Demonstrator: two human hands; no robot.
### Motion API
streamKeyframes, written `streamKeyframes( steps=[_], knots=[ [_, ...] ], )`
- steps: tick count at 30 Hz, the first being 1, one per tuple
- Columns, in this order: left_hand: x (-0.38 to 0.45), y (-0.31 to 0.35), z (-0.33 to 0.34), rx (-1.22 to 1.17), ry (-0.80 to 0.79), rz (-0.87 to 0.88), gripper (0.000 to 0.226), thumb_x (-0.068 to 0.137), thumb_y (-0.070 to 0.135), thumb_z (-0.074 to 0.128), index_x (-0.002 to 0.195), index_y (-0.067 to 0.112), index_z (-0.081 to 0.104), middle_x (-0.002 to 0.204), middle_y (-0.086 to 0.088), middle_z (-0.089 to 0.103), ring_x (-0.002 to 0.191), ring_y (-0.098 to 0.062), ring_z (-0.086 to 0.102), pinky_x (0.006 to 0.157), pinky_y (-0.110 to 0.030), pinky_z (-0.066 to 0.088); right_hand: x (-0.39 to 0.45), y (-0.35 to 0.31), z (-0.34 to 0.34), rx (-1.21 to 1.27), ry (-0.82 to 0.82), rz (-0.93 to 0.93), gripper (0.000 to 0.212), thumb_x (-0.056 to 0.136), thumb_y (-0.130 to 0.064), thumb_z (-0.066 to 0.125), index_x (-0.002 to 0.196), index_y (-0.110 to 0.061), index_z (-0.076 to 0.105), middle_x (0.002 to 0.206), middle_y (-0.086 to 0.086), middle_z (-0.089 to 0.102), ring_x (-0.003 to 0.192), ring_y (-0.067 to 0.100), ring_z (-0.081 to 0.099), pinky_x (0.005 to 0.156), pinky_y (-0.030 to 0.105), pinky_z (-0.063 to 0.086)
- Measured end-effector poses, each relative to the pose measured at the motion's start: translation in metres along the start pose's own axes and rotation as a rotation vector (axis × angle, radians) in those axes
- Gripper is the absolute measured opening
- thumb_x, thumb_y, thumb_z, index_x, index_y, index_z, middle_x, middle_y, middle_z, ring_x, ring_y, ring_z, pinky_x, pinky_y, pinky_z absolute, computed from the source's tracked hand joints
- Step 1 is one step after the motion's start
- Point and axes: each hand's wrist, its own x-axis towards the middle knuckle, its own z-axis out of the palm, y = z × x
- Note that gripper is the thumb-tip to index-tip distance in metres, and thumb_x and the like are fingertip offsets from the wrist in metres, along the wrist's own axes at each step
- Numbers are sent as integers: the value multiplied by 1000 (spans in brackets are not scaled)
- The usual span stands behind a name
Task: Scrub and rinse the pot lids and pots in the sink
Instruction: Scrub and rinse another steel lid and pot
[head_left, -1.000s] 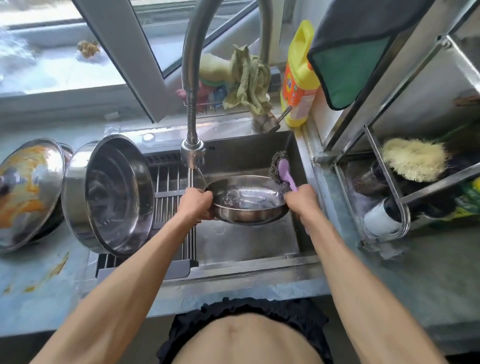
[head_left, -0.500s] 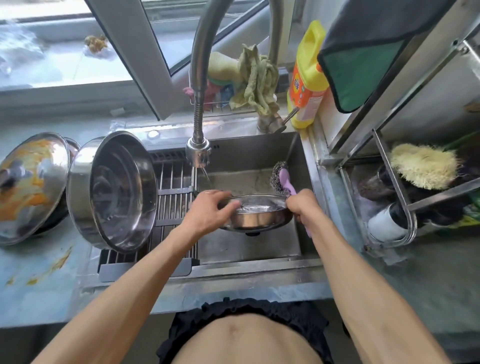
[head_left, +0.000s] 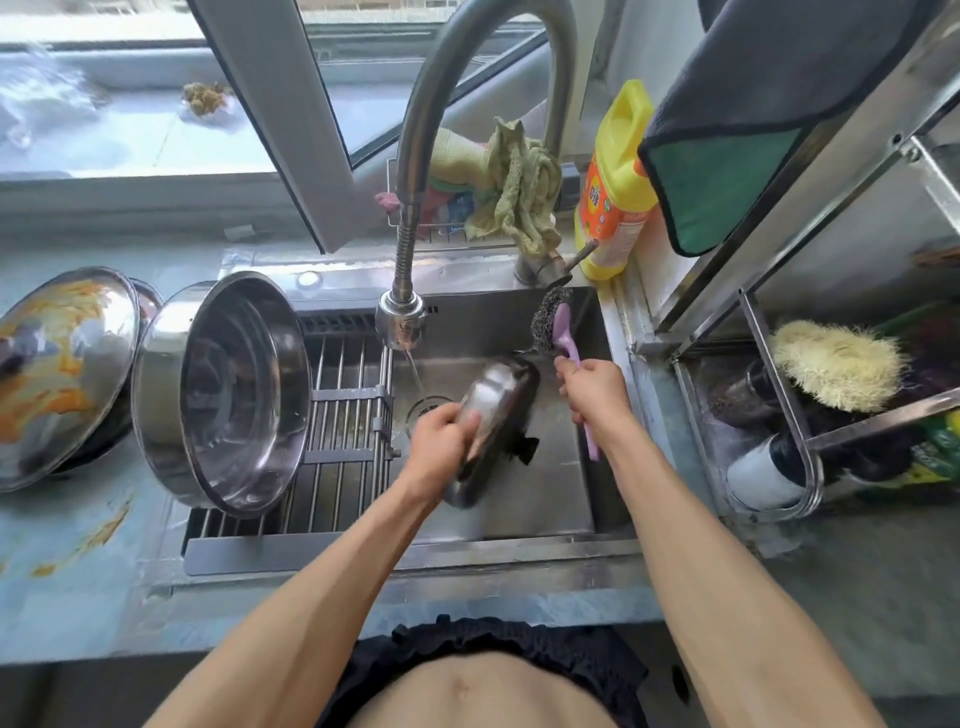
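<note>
- Right now the left hand (head_left: 441, 441) grips a small steel lid (head_left: 493, 426) by its rim, fingers curled over the edge, and holds it tilted on its side above the sink (head_left: 545, 499) floor.
- The lid's dark knob (head_left: 525, 448) points to the right, and its upper edge nearly reaches the scrubber.
- The right hand (head_left: 592, 389) is clenched round the purple handle of a steel-wool scrubber (head_left: 551, 325); the wool head stands up against the sink's back wall, just beside the lid.
- A thin stream of water runs from the tap (head_left: 401, 325) down to the drain (head_left: 428, 408), just left of the lid.
- A big steel pot (head_left: 228, 395) leans on its side on the rack (head_left: 343, 447) over the left part of the sink, mouth facing the camera.
- Left of it, on the counter (head_left: 78, 561), a large lid (head_left: 57, 374) smeared with orange sauce rests tilted.
- A yellow detergent bottle (head_left: 615, 192) stands at the sink's back right corner, with a green rag (head_left: 519, 197) near it.
</note>
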Motion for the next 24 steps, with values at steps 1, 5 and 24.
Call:
streamKeyframes(
  steps=[1, 5, 24],
  knots=[
    [4, -3, -7, -218, 40, -139, 20, 100, 12, 58, 80, 13, 63, 76, -4, 62, 72, -18, 56, 65, -28, 46, -2, 3, 0, -2, 7, 0, 27, 94, -33, 60, 75, -14, 55, 64, 6, 50, 41, 16, 35, 45, 25, 28],
    [10, -14, -30, -861, 175, -400, 21, 100, 12, 54, 82, 11, 65, 82, -6, 69, 79, -20, 68, 90, -44, 58, -11, 17, 7, -59, -6, 11, 31, 91, -32, 63, 70, -12, 53, 56, 5, 46, 40, 17, 37, 42, 23, 30],
    [-20, -17, -70, -858, 11, -215, 30, 95, 10, 45, 76, 6, 67, 80, -11, 70, 76, -25, 67, 86, -40, 50, -22, 8, 85, 10, -112, 165, 48, 72, -50, 76, 85, -5, 66, 69, 11, 66, 64, 23, 67, 55, 25, 45]
  ],
)
